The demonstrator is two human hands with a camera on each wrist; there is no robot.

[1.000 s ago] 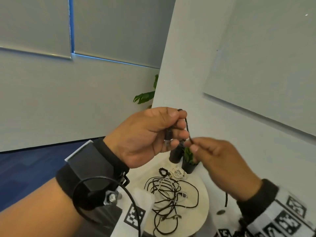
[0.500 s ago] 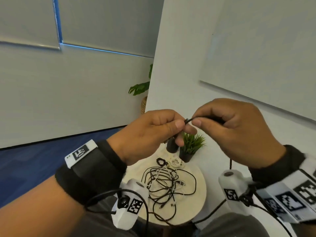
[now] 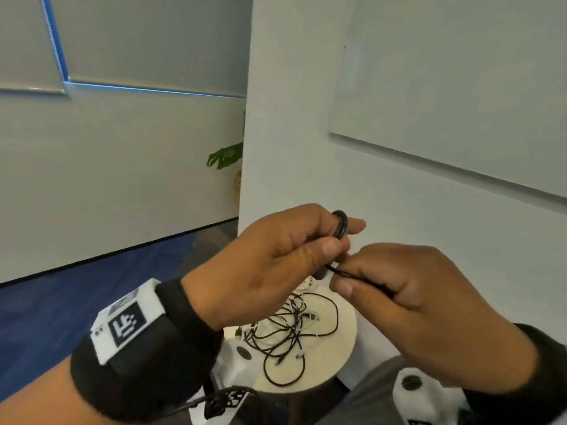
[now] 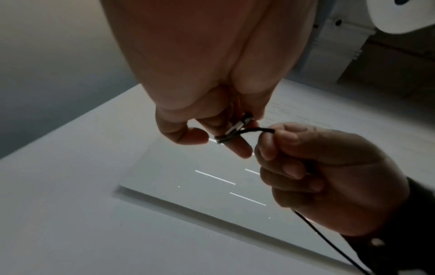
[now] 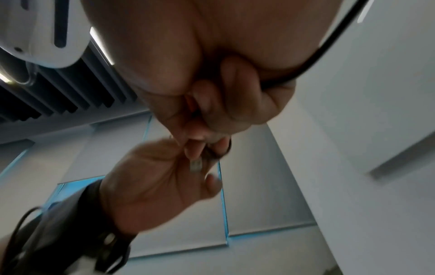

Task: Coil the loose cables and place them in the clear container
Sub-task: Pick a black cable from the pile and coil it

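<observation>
Both hands are raised in front of me above a small round table (image 3: 343, 357). My left hand (image 3: 276, 262) has a black cable (image 3: 340, 225) looped round its outstretched forefinger, with the thumb pressing the cable's metal plug end (image 4: 235, 128) against it. My right hand (image 3: 414, 299) pinches the same black cable (image 4: 256, 129) just beside the left fingers, and the rest of the cable (image 5: 329, 42) runs back through the right fist and hangs down. A tangle of loose black and white cables (image 3: 291, 329) lies on the table below. The clear container is not in view.
A white wall (image 3: 306, 133) with a whiteboard (image 3: 460, 87) stands just behind the table. A potted plant (image 3: 227, 154) stands behind the wall's corner. Blue carpet (image 3: 46, 308) covers the floor at the left. My knee (image 3: 377, 394) shows beside the table.
My right hand has dropped from level with the left fingers to below and right of them, drawing the cable down. A loop now sits round the left forefinger. The view has tilted down a little.
</observation>
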